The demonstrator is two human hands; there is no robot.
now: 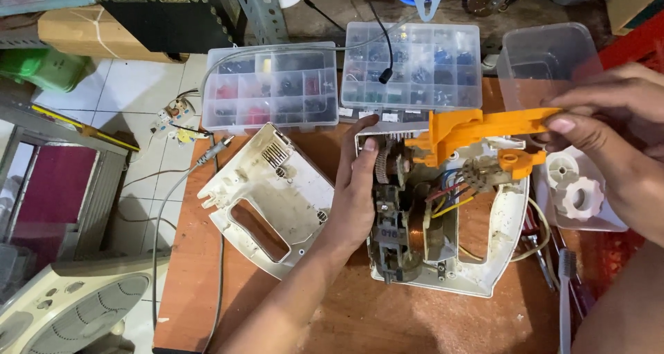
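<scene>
Two hands work on the opened appliance body [443,257], our landmark at the middle of the counter [360,319]: we press our left hand [356,188] flat against its left edge, seemingly to steady it, while our right hand [602,129] pinches the end of the orange plastic lever [477,129] above its wiring. Left of the body lies the removed white cover [270,198], behind it two clear parts boxes [270,84]. Our right palm is cut off, and the lever's attachment is hard to make out.

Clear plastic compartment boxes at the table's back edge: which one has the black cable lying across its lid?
The right-hand clear plastic compartment box. A black cable with a plug end lies over its lid; the left box has only a grey cable along its rear edge.
</scene>
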